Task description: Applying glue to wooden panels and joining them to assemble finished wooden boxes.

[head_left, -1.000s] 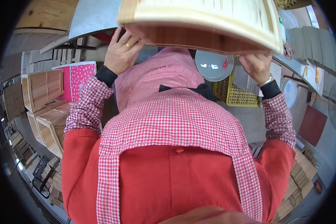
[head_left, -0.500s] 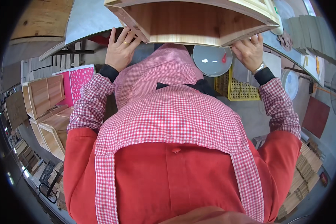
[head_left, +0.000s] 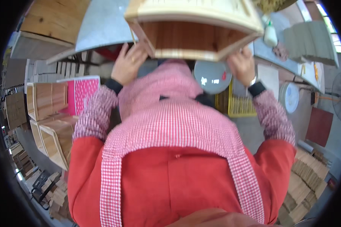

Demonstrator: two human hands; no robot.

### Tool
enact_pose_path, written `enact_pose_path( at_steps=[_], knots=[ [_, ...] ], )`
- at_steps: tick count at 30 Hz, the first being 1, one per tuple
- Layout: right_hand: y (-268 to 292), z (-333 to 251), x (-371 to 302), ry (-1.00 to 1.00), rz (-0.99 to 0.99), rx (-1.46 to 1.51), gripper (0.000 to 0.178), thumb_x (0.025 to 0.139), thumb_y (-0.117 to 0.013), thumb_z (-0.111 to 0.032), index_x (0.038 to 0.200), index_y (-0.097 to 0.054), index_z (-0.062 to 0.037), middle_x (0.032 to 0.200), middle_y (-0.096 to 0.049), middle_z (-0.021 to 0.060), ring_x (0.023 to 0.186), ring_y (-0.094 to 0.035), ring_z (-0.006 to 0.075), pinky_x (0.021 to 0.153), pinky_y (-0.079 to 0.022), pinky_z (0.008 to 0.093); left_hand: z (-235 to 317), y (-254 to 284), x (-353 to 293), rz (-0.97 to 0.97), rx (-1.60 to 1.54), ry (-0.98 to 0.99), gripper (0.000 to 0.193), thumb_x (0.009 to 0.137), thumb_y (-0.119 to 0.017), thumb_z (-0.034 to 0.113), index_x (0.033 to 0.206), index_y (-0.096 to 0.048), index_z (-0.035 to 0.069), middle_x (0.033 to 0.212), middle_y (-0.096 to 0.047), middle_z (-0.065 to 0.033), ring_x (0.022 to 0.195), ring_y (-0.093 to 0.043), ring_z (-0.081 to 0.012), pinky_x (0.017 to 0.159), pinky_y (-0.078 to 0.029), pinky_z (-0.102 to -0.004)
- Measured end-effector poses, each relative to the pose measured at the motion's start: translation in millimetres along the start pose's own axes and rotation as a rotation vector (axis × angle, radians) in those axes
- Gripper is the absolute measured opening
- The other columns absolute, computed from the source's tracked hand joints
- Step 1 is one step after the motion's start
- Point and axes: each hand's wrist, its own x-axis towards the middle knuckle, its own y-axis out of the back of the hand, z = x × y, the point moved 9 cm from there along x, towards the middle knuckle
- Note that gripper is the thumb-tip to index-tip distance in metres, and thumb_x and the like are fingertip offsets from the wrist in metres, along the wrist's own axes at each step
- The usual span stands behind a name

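In front of me is an open wooden box [head_left: 195,16] of pale wood, its hollow side facing me and the inside looking bare. My left hand [head_left: 129,64] closes on its lower left corner, with a ring showing on one finger. At the lower right corner my right hand [head_left: 241,66] grips the frame, its fingertips partly behind the wood. Both hands are slightly smeared by motion. Below the box, near my right hand, a grey round basin [head_left: 212,77] holds a small red thing.
A pale worktable [head_left: 102,26] runs beyond the box, with a white bottle [head_left: 270,34] and stacked grey boards [head_left: 308,41] at right. A yellow crate [head_left: 241,104] stands low. Finished-looking wooden boxes [head_left: 49,99] are piled at left, and wood pieces [head_left: 305,178] at lower right.
The box looks smaller and sits lower in the picture, and both hands keep hold of its corners. The whole view has shifted, with more of the table now showing.
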Motion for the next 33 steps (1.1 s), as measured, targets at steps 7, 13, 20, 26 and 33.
enact_pose_path(
  at_steps=[7,13,20,26,33],
  knots=[
    [92,59,60,-0.573,0.33,0.518,0.021,0.092,-0.051,-0.008,0.106,-0.061,0.0041,0.085,-0.064,0.0132,0.079,-0.064,0.0177,0.067,-0.051,0.0296,-110,64,8,0.409,-0.919,0.666,0.034,0.091,-0.053,0.014,0.123,-0.057,0.004,0.127,-0.055,-0.0096,0.117,-0.053,-0.0223,0.094,-0.044,-0.0415],
    [12,163,179,-0.568,0.04,0.707,0.047,0.095,-0.045,-0.035,0.11,-0.058,0.0081,0.082,-0.065,0.0128,0.07,-0.061,0.0192,0.066,-0.049,0.0309,-159,59,191,0.093,-1.562,0.81,0.049,0.094,-0.05,0.04,0.122,-0.054,-0.001,0.118,-0.057,-0.0088,0.104,-0.054,-0.0151,0.089,-0.043,-0.0314],
    [17,158,194,-0.529,-0.029,0.644,0.059,0.092,-0.045,-0.048,0.095,-0.06,0.009,0.076,-0.066,0.0131,0.068,-0.061,0.0219,0.068,-0.049,0.0324,-155,45,225,0.117,-1.291,0.665,0.042,0.093,-0.051,0.034,0.105,-0.06,-0.006,0.084,-0.065,-0.0083,0.069,-0.061,-0.0194,0.068,-0.05,-0.0311],
    [-9,171,221,-0.844,-0.331,0.706,0.058,0.084,-0.056,-0.046,0.081,-0.061,0.0115,0.069,-0.063,0.0193,0.063,-0.064,0.0276,0.062,-0.051,0.0377,-159,45,231,-0.142,-1.442,0.927,0.043,0.093,-0.054,0.034,0.105,-0.059,-0.008,0.088,-0.064,-0.0083,0.07,-0.06,-0.0162,0.066,-0.049,-0.0315],
    [84,138,220,-0.541,0.145,0.448,0.046,0.086,-0.06,-0.04,0.097,-0.063,0.0042,0.082,-0.066,0.018,0.067,-0.064,0.0265,0.06,-0.05,0.033,-144,157,201,0.256,-1.009,0.661,0.047,0.093,-0.055,0.039,0.095,-0.062,-0.007,0.086,-0.062,-0.007,0.072,-0.055,-0.0092,0.064,-0.047,-0.0289]
  ],
)
